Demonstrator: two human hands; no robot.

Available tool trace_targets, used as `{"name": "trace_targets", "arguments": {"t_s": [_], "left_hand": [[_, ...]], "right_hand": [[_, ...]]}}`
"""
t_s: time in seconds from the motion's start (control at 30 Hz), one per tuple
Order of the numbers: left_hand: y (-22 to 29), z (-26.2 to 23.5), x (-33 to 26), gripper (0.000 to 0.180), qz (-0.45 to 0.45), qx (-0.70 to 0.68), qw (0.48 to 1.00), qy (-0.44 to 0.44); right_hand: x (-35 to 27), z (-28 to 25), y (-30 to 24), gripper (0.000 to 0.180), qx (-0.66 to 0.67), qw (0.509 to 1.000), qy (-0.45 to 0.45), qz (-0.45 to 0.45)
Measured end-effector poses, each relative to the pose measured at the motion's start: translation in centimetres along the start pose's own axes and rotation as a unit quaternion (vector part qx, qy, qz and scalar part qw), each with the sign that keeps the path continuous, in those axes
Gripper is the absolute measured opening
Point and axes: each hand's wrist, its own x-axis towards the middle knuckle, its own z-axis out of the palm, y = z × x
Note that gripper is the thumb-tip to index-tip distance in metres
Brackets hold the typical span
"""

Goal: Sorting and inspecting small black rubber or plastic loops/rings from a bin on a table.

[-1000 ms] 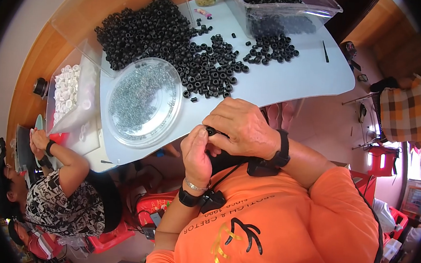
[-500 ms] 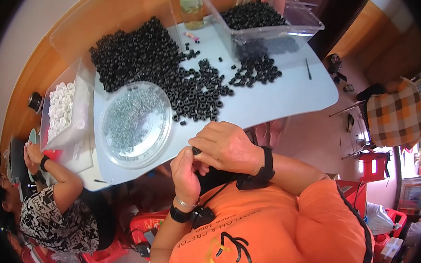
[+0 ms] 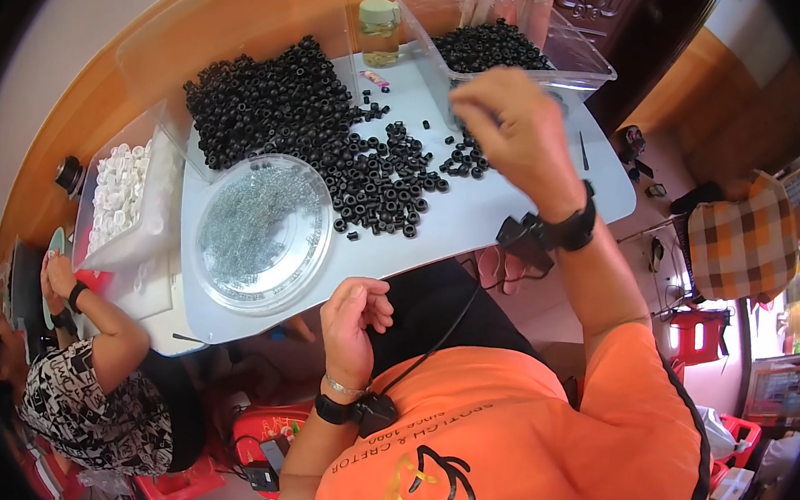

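Observation:
My right hand (image 3: pixel 513 132) is raised near the front of a clear plastic bin (image 3: pixel 583 77) of black rings at the far right. Its fingers are curled in toward the thumb; whatever they may hold is hidden. Lower down, off the table's near edge, my left hand (image 3: pixel 354 329) has loosely bent fingers, apart from the thumb, and nothing shows in it. Small black rings (image 3: pixel 271 99) spill in a big heap from a tipped clear bin across the white table (image 3: pixel 460 208). Beside them stands a round clear tray (image 3: pixel 276 268) with tiny transparent pieces.
A lidded jar (image 3: pixel 379 37) stands at the back. Left of the table, a tub of white caps (image 3: pixel 121 190) sits near a co-worker (image 3: pixel 111 396). A thin dark tool (image 3: pixel 583 152) lies by the right edge. Another person (image 3: pixel 748 240) in checks is further right.
My hands were together at the near edge with a black ring between them. The right has swung up and away toward the far bin, while the left stays near its place, fingers looser.

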Motion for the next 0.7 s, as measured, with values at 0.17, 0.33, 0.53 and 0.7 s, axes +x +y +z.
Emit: {"name": "trace_targets", "arguments": {"t_s": [0.17, 0.33, 0.53, 0.7], "left_hand": [[0.2, -0.2, -0.1, 0.033, -0.019, 0.010, 1.000, -0.006], [0.1, -0.2, 0.2, 0.032, -0.023, 0.004, 1.000, 0.001], [-0.1, -0.3, 0.5, 0.032, -0.045, 0.007, 0.999, -0.009], [0.0, -0.1, 1.0, 0.032, -0.031, 0.020, 0.999, -0.005]], "right_hand": [[-3.9, 3.2, 2.4, 0.009, -0.041, 0.976, -0.206, 0.053], [-6.5, 5.3, 3.9, 0.015, -0.088, 0.948, -0.297, 0.079], [-7.1, 5.5, 3.1, 0.017, -0.031, 0.974, -0.209, 0.082], [-6.8, 4.2, -1.8, 0.019, 0.114, 0.978, -0.169, 0.051]]}}
